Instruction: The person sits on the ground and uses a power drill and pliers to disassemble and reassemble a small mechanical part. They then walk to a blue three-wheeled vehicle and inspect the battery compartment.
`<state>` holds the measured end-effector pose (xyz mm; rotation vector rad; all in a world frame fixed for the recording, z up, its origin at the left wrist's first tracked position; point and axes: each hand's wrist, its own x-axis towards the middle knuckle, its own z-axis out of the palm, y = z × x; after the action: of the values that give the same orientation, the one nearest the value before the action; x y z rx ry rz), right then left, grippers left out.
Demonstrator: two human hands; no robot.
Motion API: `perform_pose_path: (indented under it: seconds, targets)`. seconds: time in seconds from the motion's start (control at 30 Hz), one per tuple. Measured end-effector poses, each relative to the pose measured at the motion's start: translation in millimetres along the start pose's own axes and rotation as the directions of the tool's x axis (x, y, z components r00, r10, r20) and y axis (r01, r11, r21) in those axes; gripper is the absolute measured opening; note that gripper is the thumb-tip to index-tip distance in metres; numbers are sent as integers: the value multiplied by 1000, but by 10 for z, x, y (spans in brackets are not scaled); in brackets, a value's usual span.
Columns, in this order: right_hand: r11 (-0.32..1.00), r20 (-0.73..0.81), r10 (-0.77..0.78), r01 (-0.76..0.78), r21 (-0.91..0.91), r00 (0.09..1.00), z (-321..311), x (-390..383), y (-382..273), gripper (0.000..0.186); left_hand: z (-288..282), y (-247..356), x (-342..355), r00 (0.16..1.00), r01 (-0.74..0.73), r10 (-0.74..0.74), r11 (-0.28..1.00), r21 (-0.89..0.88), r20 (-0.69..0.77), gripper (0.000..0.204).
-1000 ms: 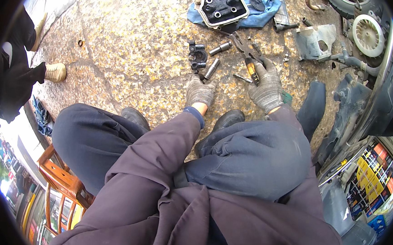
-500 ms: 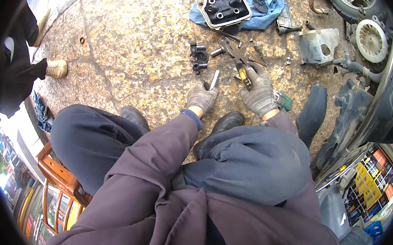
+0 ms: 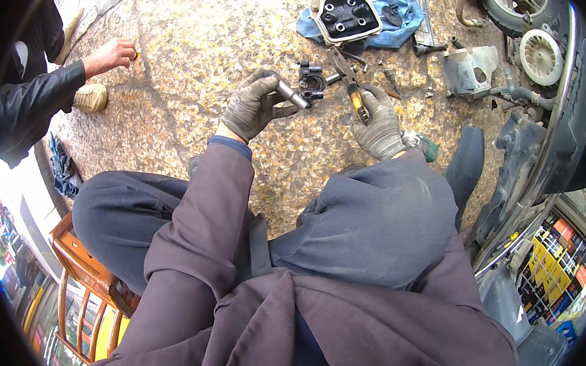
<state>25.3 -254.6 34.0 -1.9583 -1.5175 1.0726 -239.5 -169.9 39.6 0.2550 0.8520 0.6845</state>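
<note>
My left hand [image 3: 249, 108], in a grey knit glove, is closed around a silver metal cylinder [image 3: 291, 94] that points right and slightly down. Just beyond its tip, a black metal bracket-like part [image 3: 311, 82] lies on the ground, with a small silver pin [image 3: 333, 79] at its right side. My right hand [image 3: 380, 126], gloved too, grips pliers [image 3: 359, 105] by their yellow-and-black handles. Their dark jaws point away, up and to the left, near the pin. Whether the jaws touch anything is hard to see.
An engine cover [image 3: 345, 18] rests on a blue cloth [image 3: 406, 7] at the far side. Metal parts [image 3: 469, 67] and a white fan wheel [image 3: 541, 57] stand right. A green-ended tool [image 3: 426, 148] lies beside my right wrist. Another person's hand [image 3: 113, 56] reaches in from the left.
My left hand has moved left and away from me, turning the cylinder sideways. The right hand has shifted slightly with the pliers. The other person's hand has come into view near the ground.
</note>
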Motion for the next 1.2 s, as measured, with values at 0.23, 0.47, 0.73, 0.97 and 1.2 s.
perform_pose_path:
  seconds: [0.23, 0.47, 0.73, 0.97, 1.2]
  targets:
    - [955, 5, -82, 80, -287, 997, 83, -40, -77, 66, 127, -310, 186, 965, 28, 206, 533, 846, -162, 37]
    - [847, 84, 14, 33, -531, 996, 151, -136, -439, 69, 189, -352, 287, 930, 2, 367, 49, 999, -19, 34]
    - [692, 158, 167, -1, -722, 973, 254, -49, -748, 69, 122, -377, 543, 894, -21, 447, 122, 992, -36, 49]
    - [721, 184, 202, -18, -693, 962, 235, -45, -775, 69, 9, -425, 629, 913, -48, 407, 183, 982, -31, 65]
    - [333, 599, -4, -564, 756, 801, -1, -84, -430, 67, 23, -336, 615, 933, -15, 360, 118, 993, -29, 67]
